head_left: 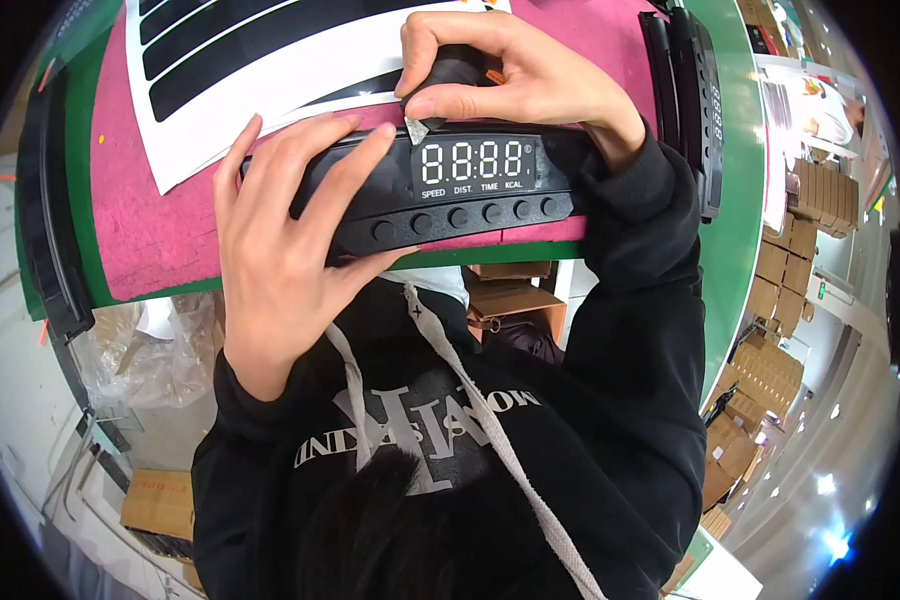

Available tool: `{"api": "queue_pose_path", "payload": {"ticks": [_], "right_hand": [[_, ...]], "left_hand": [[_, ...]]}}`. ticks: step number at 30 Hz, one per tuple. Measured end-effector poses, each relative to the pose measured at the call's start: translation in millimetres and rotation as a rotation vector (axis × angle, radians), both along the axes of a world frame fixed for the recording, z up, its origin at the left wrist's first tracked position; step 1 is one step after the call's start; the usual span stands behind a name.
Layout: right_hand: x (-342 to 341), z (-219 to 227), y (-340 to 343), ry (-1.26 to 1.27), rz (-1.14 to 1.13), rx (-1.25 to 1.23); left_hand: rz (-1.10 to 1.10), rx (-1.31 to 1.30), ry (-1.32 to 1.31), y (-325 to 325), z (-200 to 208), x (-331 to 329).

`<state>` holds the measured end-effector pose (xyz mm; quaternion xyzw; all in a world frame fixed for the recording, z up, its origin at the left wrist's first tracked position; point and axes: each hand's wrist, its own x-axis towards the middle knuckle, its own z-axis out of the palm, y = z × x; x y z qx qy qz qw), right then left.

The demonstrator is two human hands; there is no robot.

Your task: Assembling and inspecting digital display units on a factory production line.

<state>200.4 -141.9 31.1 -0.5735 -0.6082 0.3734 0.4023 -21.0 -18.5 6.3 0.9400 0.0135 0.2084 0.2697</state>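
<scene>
A black console panel [350,210] lies in front of me, with a lit digital display [475,165] and a row of round buttons along its near side. My left hand [280,230] spans the panel's left end, fingers spread over the top and thumb at the near edge, holding it. Above the display, my right hand [530,80] is closed around a black tool [457,66] with an angular silver tip [416,130]. That tip meets the panel's far edge just over the display's left part. The fingers hide much of the tool, so its exact kind is unclear.
Under the panel is a pink mat [160,250] on a green table [735,180]. White sheets with black strips [230,70] lie beyond it. More black panels stand at the right [685,110] and left [55,200]. Cardboard boxes [770,370] are stacked off to the right.
</scene>
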Motion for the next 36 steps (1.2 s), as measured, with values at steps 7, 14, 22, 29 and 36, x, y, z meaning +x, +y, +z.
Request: {"api": "queue_pose_path", "payload": {"ticks": [7,14,22,29,36], "right_hand": [[4,-11,2,-0.138,0.037,0.193],[1,-5,1,-0.162,0.028,0.161],[-16,33,-19,-1.049,-0.496,0.356],[-45,11,-34,-0.799,-0.231,0.282],[-41,5,-31,-0.648,-0.204,0.296]], "left_hand": [[0.017,-0.002,0.041,-8,7,0],[0.019,-0.027,0.064,-9,9,1],[0.006,-0.066,0.056,-7,5,0],[0.002,-0.084,0.04,-7,5,1],[-0.012,-0.074,0.008,-6,2,1]]}}
